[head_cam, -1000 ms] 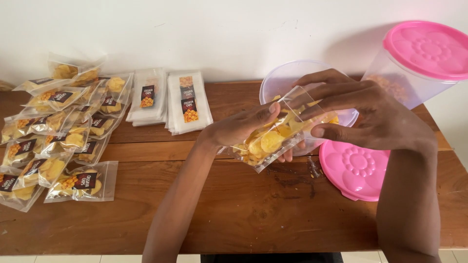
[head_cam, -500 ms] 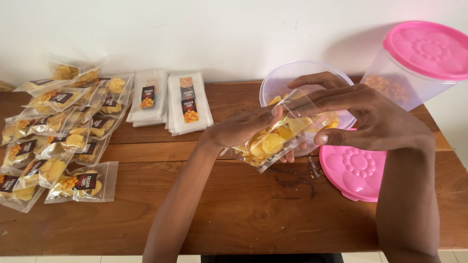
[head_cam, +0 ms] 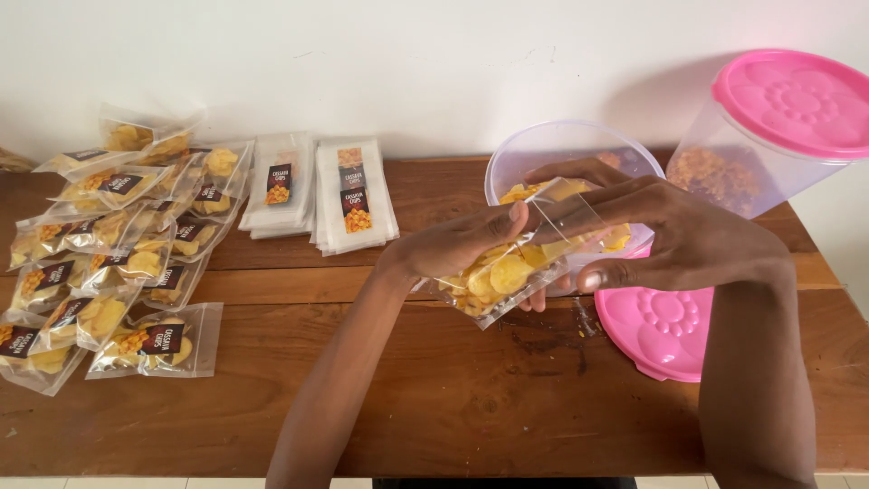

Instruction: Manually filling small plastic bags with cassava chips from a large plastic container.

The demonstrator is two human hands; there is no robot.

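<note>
Clear pouch: tilted, above the tabletop at centre, part-filled with yellow chips.
Open tub: one, far centre-right, clear, yellow chips inside.
Lidded tub: one, far right, pink lid on, darker crumbly contents.
Loose pink lid: one, flat, near right.
Filled pouches: heap at left, more than ten; exact count unclear.
Empty pouch stacks: two, far centre-left.
Left hand: fingers curled round the pouch's lower half.
Right hand: fingers nearly straight, pinching the pouch's upper end.
</note>
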